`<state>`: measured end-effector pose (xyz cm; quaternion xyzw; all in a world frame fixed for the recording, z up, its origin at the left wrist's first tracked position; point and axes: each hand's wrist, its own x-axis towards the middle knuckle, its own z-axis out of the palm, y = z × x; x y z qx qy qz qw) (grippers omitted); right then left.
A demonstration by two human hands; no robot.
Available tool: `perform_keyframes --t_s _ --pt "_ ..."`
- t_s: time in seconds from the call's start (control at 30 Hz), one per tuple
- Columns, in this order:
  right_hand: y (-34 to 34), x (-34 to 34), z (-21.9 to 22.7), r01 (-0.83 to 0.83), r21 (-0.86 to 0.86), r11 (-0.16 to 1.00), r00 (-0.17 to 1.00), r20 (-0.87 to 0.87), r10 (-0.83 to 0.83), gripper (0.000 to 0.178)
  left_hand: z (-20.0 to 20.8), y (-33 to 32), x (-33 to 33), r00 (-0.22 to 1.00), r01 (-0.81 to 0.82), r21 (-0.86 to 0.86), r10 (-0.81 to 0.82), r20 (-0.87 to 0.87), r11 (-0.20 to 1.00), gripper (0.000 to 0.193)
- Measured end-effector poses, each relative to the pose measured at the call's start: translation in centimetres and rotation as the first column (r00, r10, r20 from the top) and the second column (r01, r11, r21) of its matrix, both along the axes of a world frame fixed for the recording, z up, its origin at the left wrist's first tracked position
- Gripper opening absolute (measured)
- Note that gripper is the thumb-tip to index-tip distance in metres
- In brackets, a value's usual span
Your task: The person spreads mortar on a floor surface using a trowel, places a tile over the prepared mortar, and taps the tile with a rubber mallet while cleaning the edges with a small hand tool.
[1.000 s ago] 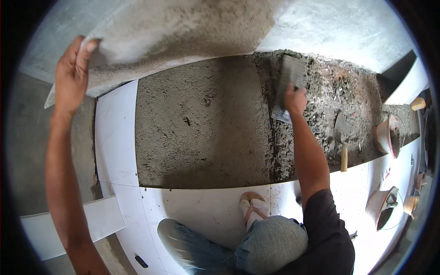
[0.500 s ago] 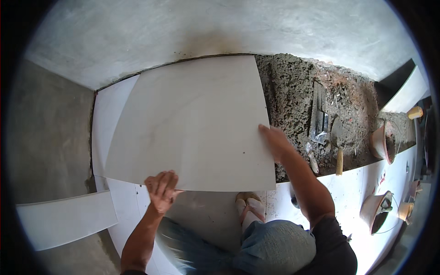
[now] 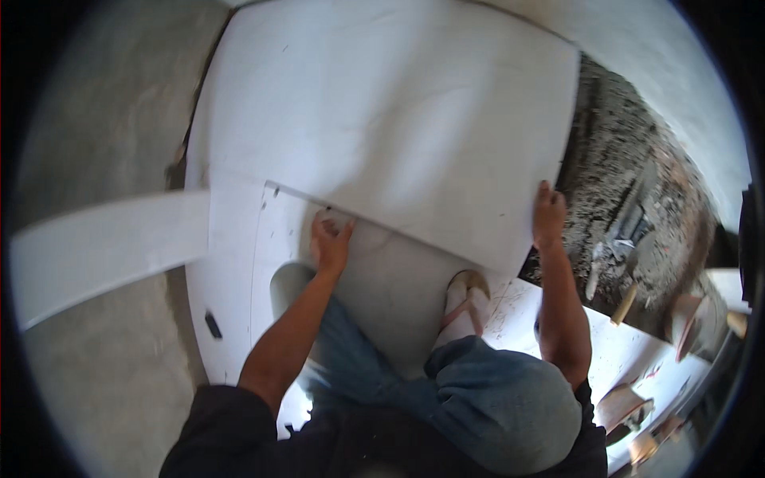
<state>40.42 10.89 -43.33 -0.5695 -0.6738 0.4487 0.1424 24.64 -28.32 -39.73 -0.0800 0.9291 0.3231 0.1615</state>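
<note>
Touching the large white floor tile [image 3: 414, 119]: both hands; it spreads out ahead of the left hand and to the left of the right hand.
Left hand [image 3: 331, 243]: fingers bent at the tile's near edge; whether they grasp it, I cannot tell.
Right hand [image 3: 549, 215]: fingers at the tile's right edge; whether they clasp it or only press, I cannot tell.
Mortar bed [image 3: 610, 119]: grey and rough, just right of the right hand.
Flat trowel [image 3: 633, 223]: on the mortar, right of the right hand.
Wooden-handled trowel [image 3: 625, 304]: just bodyward of the flat trowel.
Bucket [image 3: 687, 323]: farther right of the right hand, tilted.
White tile strip [image 3: 111, 251]: well left of the left hand.
</note>
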Motion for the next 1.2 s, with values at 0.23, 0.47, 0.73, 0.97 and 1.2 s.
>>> perform_keyframes --t_s 0.23,0.47,0.73,0.97,1.2 --pt "1.4 -0.4 0.2 -0.189 0.107 0.976 0.965 0.206 0.164 0.053 -1.4 0.7 -0.9 0.997 -0.022 0.213 0.039 -0.072 0.977 0.041" --pt "2.9 0.5 -1.2 -0.213 0.008 0.977 0.947 0.248 0.205 0.057 1.2 -1.5 -8.1 0.994 -0.106 -0.036 0.105 -0.030 0.994 0.035" --pt "0.3 -1.8 0.3 0.036 -0.048 0.998 0.991 0.133 -0.029 0.059 -1.8 -7.9 -17.5 0.959 0.086 -0.342 -0.170 -0.225 0.936 0.035" --pt "1.1 -0.8 1.2 -0.296 0.162 0.941 0.890 0.406 0.209 0.051 -0.9 -7.5 -19.8 0.979 0.049 -0.391 -0.121 -0.163 0.919 0.034" --pt "1.1 0.9 0.9 -0.428 0.120 0.896 0.885 0.257 0.389 0.046 -0.1 -8.6 -21.6 0.988 0.156 -0.366 -0.152 0.040 0.917 0.035"
